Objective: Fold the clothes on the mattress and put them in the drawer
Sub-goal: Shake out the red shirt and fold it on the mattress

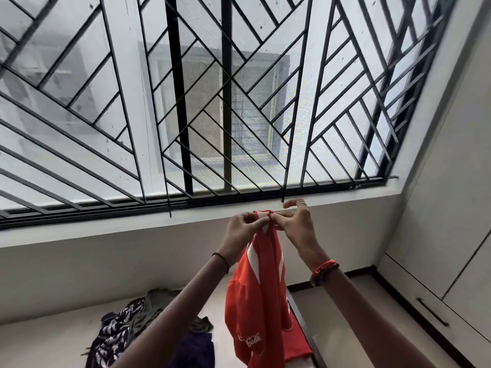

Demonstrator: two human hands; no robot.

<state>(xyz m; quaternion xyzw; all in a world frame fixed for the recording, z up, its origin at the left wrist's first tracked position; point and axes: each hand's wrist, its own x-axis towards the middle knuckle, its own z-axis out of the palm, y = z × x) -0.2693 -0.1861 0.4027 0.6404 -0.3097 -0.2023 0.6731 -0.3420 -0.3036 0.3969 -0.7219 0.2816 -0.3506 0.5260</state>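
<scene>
Red limp shirt (255,296) hangs pinched by both hands' fingers (261,221).

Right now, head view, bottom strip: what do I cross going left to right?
patterned black-and-white garment → navy garment → red shirt, pinched at its top by the left hand and right hand → black handle on the cabinet

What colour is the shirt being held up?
The shirt is red-orange with white stripes and white lettering, clearest in the head view.
</scene>
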